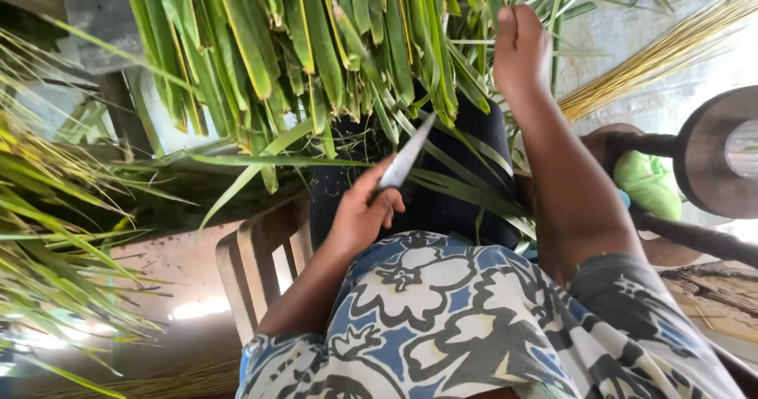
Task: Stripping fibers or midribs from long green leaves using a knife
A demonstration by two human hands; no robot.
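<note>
My left hand is closed on the handle of a knife, whose pale blade points up and to the right into a bunch of green palm leaves. The leaves hang across the top of the view over my dark-clothed lap. My right hand is raised at the upper right, its fingers closed on a leaf strip at the edge of the bunch. Long thin leaf strips run between the two hands. My blue, white and grey floral garment fills the bottom.
A bundle of yellow leaf midribs lies at the top right. A slatted wooden seat is below my left arm. A round wooden piece on dark rods and a green cloth are at the right. More palm fronds spread at the left.
</note>
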